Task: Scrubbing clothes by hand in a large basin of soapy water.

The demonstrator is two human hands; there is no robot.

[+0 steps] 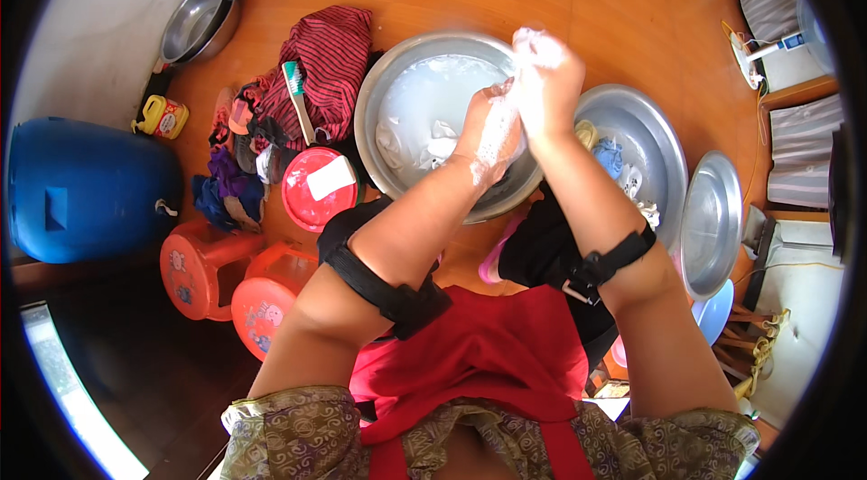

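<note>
My left hand [491, 128] and my right hand [557, 84] are together above the right rim of a metal basin [369, 134]. Both are closed on a white, suds-covered cloth [520, 90], whose edges are lost in glare. Foam coats my left wrist and the top of my right fist. Cloudy, soapy water fills part of the basin, and white fabric [441, 141] lies partly sunk in it. To the right, a second metal basin [657, 134] holds a blue cloth [608, 156], a yellowish cloth [586, 133] and patterned white fabric [631, 180].
Left of the basin, a green-and-white scrub brush [298, 101] rests on striped red clothing [335, 53]. A white bar [331, 178] lies on a red lid [298, 189]. Red plastic stools [196, 263] and a blue barrel [95, 189] stand farther left. A metal basin [711, 222] leans at right.
</note>
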